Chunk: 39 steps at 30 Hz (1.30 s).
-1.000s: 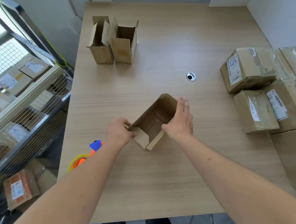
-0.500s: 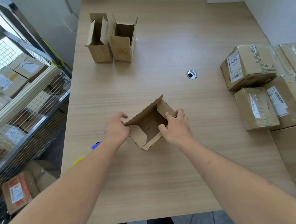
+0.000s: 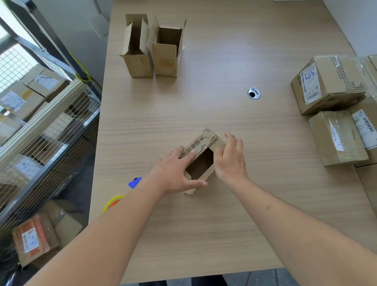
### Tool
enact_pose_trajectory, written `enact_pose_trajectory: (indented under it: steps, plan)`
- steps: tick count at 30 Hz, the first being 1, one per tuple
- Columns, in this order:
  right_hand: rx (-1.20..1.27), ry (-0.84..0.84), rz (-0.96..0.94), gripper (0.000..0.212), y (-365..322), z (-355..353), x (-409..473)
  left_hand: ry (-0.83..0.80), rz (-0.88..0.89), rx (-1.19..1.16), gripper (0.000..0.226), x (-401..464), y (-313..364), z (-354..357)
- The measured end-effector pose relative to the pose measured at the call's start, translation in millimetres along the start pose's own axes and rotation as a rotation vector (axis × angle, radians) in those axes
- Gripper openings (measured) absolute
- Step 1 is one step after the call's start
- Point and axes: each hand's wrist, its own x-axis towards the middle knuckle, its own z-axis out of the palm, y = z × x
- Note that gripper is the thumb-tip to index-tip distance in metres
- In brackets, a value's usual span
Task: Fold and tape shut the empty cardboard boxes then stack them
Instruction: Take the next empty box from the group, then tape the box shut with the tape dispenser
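So we've got the small cardboard box [image 3: 204, 157] sitting mid-table, a bit toward our side, and its long axis runs diagonally, near-left to far-right. Our left hand [image 3: 176, 172] lies over the near-left part with fingers spread fairly flat, pressing the printed flap [image 3: 200, 143] down across the opening; the thumb reaches along the near edge. Our right hand [image 3: 229, 159] is on the far-right side, fingers curled around that end and pinching it. There's still a dark gap showing between the hands, so the top isn't closed yet. The tape dispenser [image 3: 117, 199] peeks out from behind the left forearm at the table's left edge, so we'd say the left hand is the closer one to grab it. Two open boxes [image 3: 153, 51] wait at the far end.
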Motion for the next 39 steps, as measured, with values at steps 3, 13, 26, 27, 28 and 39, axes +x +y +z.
enact_pose_trajectory:
  steps: [3,13,26,27,28,39]
  plan:
    - [-0.022,0.026,-0.024,0.051,-1.2,4.6,-1.3,0.024,0.026,0.011,0.077,5.9,1.2,0.6]
    - [-0.675,-0.171,-0.466,0.055,27.4,25.9,-10.8,0.090,0.069,0.083,0.065,4.1,-17.6,19.7]
    - [-0.766,-0.174,-0.273,0.089,-1.5,67.5,-52.0,0.309,-0.258,-0.034,0.065,-68.4,-82.4,36.2]
    - [-0.765,-0.178,-0.258,0.086,-3.3,69.7,-55.4,0.276,-0.301,0.036,0.068,-76.6,-83.3,38.2]
    - [-0.765,-0.179,-0.248,0.081,-4.3,71.8,-59.3,0.243,-0.335,0.093,0.071,-84.6,-83.7,40.5]
    - [-0.817,-0.134,-0.249,0.057,-8.6,74.8,-93.5,0.186,-0.535,-0.003,0.098,-116.5,-90.3,77.3]
